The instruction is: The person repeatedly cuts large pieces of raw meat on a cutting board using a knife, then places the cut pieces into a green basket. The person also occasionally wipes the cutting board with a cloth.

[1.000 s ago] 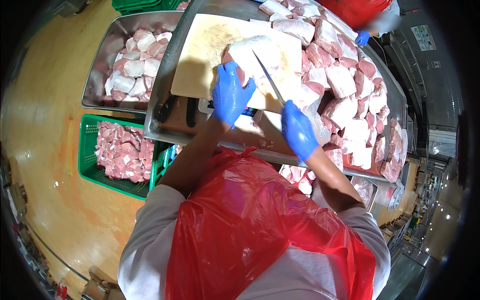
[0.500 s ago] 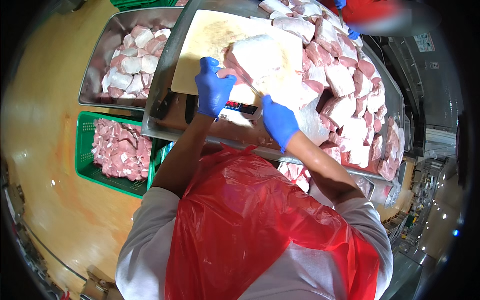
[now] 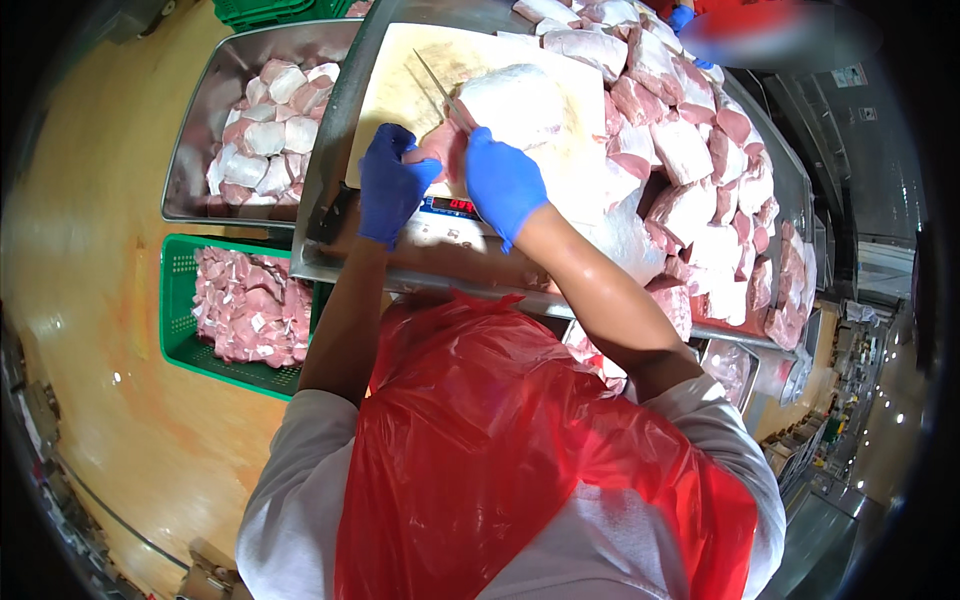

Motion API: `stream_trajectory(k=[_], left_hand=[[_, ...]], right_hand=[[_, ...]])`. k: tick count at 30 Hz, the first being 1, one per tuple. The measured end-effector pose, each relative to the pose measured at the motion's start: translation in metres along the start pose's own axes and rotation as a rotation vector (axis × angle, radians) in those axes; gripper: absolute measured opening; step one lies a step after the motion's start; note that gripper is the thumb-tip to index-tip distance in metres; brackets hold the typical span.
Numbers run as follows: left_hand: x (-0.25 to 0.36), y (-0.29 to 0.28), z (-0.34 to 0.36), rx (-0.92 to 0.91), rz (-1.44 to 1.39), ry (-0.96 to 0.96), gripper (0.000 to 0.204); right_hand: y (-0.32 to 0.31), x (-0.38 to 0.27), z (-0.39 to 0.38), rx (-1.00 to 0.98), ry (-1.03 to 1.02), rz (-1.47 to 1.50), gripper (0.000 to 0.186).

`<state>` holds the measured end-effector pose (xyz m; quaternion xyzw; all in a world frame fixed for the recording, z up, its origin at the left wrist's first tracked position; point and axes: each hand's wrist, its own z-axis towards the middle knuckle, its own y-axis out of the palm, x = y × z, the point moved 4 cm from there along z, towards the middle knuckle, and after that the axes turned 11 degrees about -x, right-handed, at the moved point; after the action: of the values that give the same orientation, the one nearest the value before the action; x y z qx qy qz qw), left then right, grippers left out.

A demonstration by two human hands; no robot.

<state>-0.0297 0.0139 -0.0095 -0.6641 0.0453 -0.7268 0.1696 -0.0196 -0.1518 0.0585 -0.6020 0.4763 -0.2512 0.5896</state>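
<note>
A large pale-topped piece of meat [image 3: 512, 105] lies on the white cutting board [image 3: 395, 95]. At its left side is a smaller pink strip of meat [image 3: 446, 152]. My left hand [image 3: 392, 185], in a blue glove, is closed on the near left end of this strip. In my right hand [image 3: 505, 185], also gloved in blue, is a long thin knife [image 3: 434, 78]. Its blade points away and to the left, over the board, and crosses beside the large piece. My right fingers wrap round the handle and hide it.
Many meat pieces [image 3: 685, 155] are heaped on the metal table to the right. A steel tub [image 3: 185, 165] of meat and a green crate [image 3: 178, 310] of pink cuts stand at the left. Between my wrists shows a scale display [image 3: 450, 207]. Another person's blue-gloved hand [image 3: 681, 17] is at the far right.
My right hand has moved left and nearer my left hand, and the knife blade now swings out over the board's left part. My left hand has shifted left and nearer me, drawing the strip along.
</note>
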Motion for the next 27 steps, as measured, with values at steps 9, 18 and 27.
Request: stream_trajectory(k=[9, 18, 27], left_hand=[[-0.025, -0.109, -0.046, -0.223, -0.395, -0.086, 0.026], [-0.087, -0.281, -0.144, 0.387, 1.17, -0.377, 0.042], [0.021, -0.033, 0.017, -0.125, 0.075, 0.482, 0.033]], right_hand=[[0.02, 0.073, -0.117, -0.379, 0.133, -0.079, 0.02], [0.02, 0.103, -0.13, 0.151, 0.208, 0.352, 0.017], [-0.007, 0.042, -0.005, 0.364, 0.041, 0.359, 0.021]])
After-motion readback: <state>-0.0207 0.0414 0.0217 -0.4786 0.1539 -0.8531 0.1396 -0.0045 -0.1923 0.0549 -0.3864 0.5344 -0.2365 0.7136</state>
